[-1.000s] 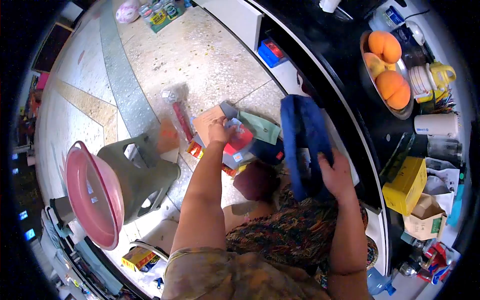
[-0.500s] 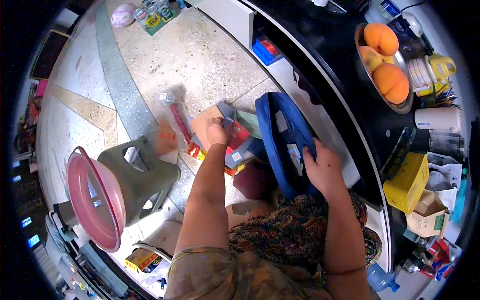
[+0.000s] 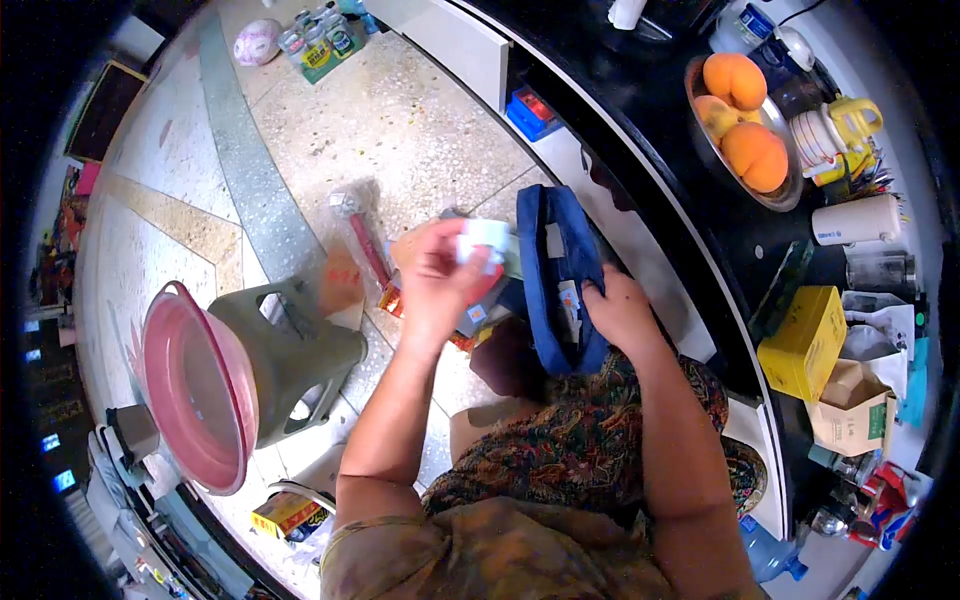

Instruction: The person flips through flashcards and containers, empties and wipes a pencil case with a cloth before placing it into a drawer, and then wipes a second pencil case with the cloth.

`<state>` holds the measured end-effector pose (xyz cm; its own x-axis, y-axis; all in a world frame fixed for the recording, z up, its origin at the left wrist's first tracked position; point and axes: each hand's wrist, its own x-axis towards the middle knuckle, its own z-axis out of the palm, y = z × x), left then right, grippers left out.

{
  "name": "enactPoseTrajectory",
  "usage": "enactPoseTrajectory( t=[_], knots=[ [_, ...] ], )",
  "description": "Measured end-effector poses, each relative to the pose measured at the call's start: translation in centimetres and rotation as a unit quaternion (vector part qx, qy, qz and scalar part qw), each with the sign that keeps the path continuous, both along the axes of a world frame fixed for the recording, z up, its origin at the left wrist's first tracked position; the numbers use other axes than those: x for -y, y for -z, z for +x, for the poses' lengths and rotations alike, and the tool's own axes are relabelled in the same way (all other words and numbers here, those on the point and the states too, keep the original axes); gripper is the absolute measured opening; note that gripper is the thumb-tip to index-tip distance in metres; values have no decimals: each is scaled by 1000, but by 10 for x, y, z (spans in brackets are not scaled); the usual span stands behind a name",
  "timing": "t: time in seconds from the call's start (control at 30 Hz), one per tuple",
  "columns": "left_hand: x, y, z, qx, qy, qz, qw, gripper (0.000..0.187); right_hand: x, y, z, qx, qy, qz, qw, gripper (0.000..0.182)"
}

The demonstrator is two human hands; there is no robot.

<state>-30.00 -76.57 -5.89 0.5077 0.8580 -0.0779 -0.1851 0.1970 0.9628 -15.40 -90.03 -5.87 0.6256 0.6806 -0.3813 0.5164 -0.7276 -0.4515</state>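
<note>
A person's left hand (image 3: pixel 440 285) holds a small white item (image 3: pixel 483 240) above the floor (image 3: pixel 400 120), thumb and fingers drawn in around it; motion blur hides what it is. Half a second earlier, that hand was down among the packets, so at least 1 piece now appears separated from the heap. The right hand (image 3: pixel 622 312) grips the near side of a navy pouch (image 3: pixel 536 270), its thumb on the rim and its other fingers partly hidden. The pouch gapes just left of that hand, showing a labeled piece (image 3: pixel 570 308) inside. Below the left hand lies a gray packet (image 3: pixel 470 320); beyond it, a red stick (image 3: pixel 366 240) in clear wrap. With 2 hands occupied, the sorting looks unfinished.
</note>
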Motion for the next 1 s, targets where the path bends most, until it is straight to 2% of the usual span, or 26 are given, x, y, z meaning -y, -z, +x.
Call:
enactPoseTrajectory(
  t=[0.07, 0.13, 0.17, 0.2, 0.3, 0.37, 0.4, 0.47, 0.5, 0.57, 0.6, 0.63, 0.67, 0.7, 0.73, 0.77, 0.83, 0.87, 0.9, 0.97, 1.0],
  knots=[
    [18, -13, 8, -24, 93, 83, 992, 25, -1, 8, -3, -28, -21, 30, 999, 35],
    [28, -10, 16, -124, 179, 152, 964, 29, -5, 11, -5, -32, -20, 34, 999, 36],
    [31, -18, 19, -180, 179, 248, 935, 33, -6, 13, -6, -38, -18, 35, 998, 36],
    [34, -8, 21, -183, 159, 312, 919, 33, -6, 17, -6, -37, -19, 36, 998, 36],
    [34, -12, 15, -223, 207, 307, 902, 32, -6, 18, -5, -37, 4, 54, 998, 35],
    [29, -18, 4, -152, 158, 313, 924, 29, -4, 8, -2, -52, 25, 35, 998, 30],
    [23, -8, 0, -139, 95, 357, 919, 24, -2, 7, -2, -56, 25, 33, 998, 30],
    [11, -6, -12, -154, 20, 239, 959, 17, 2, 3, 0, 39, 41, 50, 997, 29],
    [0, 12, -17, -162, -11, 235, 958, 14, 0, -15, -1, 17, 46, 48, 998, 29],
    [-14, 65, -29, -211, -40, 212, 953, 10, 5, -6, 5, 14, 46, 68, 997, 29],
    [-14, 97, -37, -298, -37, 270, 915, 15, 7, -3, 8, 14, 46, 91, 995, 29],
    [-9, 137, -45, -381, -17, 252, 890, 20, 7, -2, 10, 13, 48, 89, 995, 29],
    [1, 148, -52, -437, 56, 200, 875, 23, 7, -4, 9, 22, 57, 74, 995, 29],
    [7, 211, -68, -421, 100, 193, 881, 24, 6, -5, 10, 31, 66, 60, 996, 29],
    [18, 286, -85, -412, 100, 52, 904, 25, 5, -8, 10, 29, 67, 58, 996, 29],
    [28, 202, -61, -533, 124, 18, 837, 29, 5, -11, 9, 24, 57, 63, 996, 28],
    [35, 262, -70, -573, 127, 23, 809, 37, 7, -8, 10, 18, 46, 65, 997, 28],
    [38, 274, -67, -589, 117, 11, 799, 41, 8, -5, 10, 23, 46, 74, 996, 28],
    [38, 259, -58, -588, 119, 9, 800, 41, 10, -3, 11, 29, 45, 81, 995, 28],
    [35, 233, -37, -696, 124, -20, 707, 47, 11, -4, 12, 23, 51, 73, 996, 28],
    [35, 239, -35, -695, 124, -23, 708, 47, 11, -6, 13, 17, 57, 68, 996, 28]
  ],
)
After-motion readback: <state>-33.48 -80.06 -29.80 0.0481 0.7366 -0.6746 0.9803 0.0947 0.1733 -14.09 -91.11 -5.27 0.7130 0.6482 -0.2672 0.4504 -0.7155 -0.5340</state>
